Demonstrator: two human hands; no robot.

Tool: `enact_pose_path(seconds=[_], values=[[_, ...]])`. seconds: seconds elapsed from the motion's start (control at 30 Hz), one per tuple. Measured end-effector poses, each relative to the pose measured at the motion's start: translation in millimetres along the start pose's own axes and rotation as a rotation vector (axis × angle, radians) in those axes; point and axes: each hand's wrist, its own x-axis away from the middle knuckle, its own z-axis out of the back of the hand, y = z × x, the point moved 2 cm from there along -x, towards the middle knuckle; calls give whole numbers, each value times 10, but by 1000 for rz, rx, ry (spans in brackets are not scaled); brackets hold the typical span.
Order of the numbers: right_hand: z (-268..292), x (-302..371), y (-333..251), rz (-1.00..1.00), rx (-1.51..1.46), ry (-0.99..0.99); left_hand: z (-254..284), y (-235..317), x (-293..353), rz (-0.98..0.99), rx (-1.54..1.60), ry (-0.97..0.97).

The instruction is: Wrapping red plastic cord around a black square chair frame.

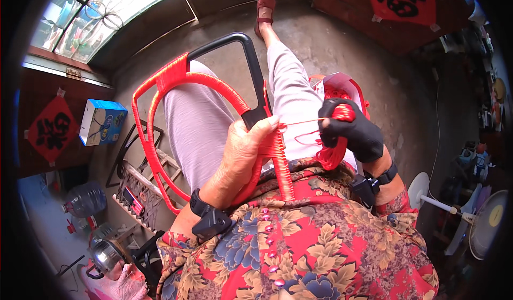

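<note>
Across my lap lies a black frame with a rounded loop, much of it wrapped in shiny red cord. My left hand is closed around the frame where the wrapping meets a bare black part, its thumb pressed on the cord. In a black fingerless glove, my right hand grips a red cord bundle, to the right of the frame. A single strand runs taut between the two hands, and a slack loop hangs below it. A container with more red cord sits beyond my right hand.
At the left stand a blue box, a small wooden stool or rack, a large clear water bottle and a metal kettle. To the right is a white fan. A window fills the upper left.
</note>
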Motion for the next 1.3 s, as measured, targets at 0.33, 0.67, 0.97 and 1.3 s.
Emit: enact_pose_path(seconds=[0.33,0.67,0.97,1.3], values=[[-341,200,-352,603,137,172,1,-44,23,-18,22,-25],[-497,233,-371,396,-396,-7,8,-75,52,-46,0,-55],[-599,356,-436,317,-453,192,7,-107,17,-60,34,-60],[-793,462,-530,380,147,181,-14,1,2,16,19,-89]])
